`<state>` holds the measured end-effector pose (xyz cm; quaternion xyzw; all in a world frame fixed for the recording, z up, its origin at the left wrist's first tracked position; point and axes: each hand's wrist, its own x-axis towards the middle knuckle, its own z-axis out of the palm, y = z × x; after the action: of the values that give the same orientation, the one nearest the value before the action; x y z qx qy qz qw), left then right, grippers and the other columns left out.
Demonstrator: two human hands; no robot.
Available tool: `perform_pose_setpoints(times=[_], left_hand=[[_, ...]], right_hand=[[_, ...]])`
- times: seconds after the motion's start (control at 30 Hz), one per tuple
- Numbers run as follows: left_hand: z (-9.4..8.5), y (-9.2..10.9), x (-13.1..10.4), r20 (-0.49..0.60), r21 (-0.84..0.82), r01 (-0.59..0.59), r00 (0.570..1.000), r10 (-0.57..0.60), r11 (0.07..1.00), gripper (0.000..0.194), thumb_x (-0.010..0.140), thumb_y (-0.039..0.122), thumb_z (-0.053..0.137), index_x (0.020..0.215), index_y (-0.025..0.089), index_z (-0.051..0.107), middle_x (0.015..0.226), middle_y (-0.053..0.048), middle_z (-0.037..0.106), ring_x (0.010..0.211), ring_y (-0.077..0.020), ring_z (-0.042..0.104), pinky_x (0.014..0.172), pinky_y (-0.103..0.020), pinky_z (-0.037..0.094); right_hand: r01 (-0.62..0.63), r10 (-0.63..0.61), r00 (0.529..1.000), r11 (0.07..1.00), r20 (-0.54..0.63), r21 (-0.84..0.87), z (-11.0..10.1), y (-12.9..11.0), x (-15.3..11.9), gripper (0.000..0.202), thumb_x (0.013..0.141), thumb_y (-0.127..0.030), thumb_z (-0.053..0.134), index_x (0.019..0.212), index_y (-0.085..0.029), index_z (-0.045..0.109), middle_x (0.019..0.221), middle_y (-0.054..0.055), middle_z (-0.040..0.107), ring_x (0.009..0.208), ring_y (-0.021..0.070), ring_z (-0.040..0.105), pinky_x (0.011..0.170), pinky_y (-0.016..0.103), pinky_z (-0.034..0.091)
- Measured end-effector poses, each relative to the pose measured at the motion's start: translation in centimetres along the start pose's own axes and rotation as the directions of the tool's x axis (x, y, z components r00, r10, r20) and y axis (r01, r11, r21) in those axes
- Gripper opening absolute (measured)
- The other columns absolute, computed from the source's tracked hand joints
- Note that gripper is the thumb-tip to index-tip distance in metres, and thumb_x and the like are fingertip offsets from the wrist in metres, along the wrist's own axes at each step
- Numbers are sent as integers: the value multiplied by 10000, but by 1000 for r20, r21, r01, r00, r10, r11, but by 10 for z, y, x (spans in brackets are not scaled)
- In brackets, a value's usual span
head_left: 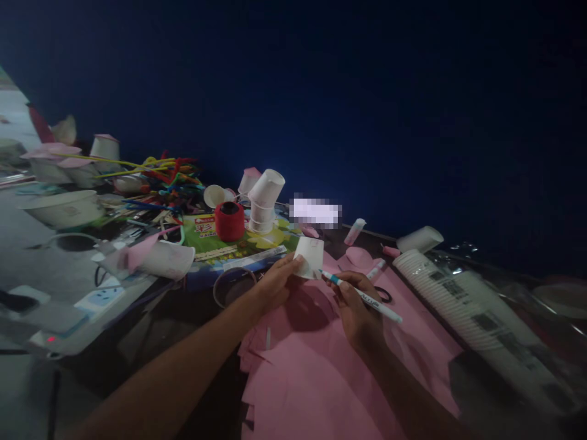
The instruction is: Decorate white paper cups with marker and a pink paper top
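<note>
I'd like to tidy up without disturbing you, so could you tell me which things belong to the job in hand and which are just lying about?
In use:
- white cup, in the left hand
- marker, in the right hand
- pink paper, beneath both, probably

Apparently just lying about:
- red spool
- wrapped stack of cups
- bowl
- power strip

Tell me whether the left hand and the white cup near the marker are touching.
Touching. The head view shows the left hand holding the white cup by its side, a fingertip lying over the wall.
</note>
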<state>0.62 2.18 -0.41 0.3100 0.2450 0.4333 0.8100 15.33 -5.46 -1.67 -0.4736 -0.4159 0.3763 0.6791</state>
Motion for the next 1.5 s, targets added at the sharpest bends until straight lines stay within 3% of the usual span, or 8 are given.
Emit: perform_pose_setpoints(times=[0.13,0.47,0.93,1.23,1.5], left_hand=[[-5,-3,3,40,9,-18,999,17,1000,294,762,311,705,996,138,664,871,-48,673,750,-122,604,751,-239,461],[1,0,0,-20,0,-3,1000,3,1000,253,742,282,714,935,124,670,802,-39,673,706,-122,608,718,-233,486],[5,1,-2,-7,35,-3,1000,4,999,237,746,291,712,908,124,669,821,-45,684,745,-132,624,762,-237,474],[6,-1,-1,17,47,-8,1000,7,999,274,732,302,729,928,121,668,823,-52,686,789,-158,631,769,-262,471],[6,-1,-1,-9,49,7,1000,-6,999,242,745,305,714,902,125,670,789,-41,684,726,-136,625,730,-235,465]], right_hand=[[40,-40,999,998,-1,-56,1,1,-1,192,782,-375,641,881,-210,635,806,27,665,764,175,617,700,315,488],[24,-24,1000,1000,2,-14,4,-5,-1,163,788,-358,636,854,-210,628,772,13,664,714,152,599,653,283,447],[33,-34,999,999,-20,-41,6,-8,-1,153,785,-353,628,850,-215,631,792,10,667,754,166,619,689,300,463],[118,-118,993,977,14,-180,4,-10,-1,133,800,-330,604,860,-217,641,800,11,640,747,164,584,687,299,443],[127,-124,992,985,32,-121,7,-14,-2,125,773,-317,623,849,-219,643,790,3,605,707,157,553,653,287,431]])
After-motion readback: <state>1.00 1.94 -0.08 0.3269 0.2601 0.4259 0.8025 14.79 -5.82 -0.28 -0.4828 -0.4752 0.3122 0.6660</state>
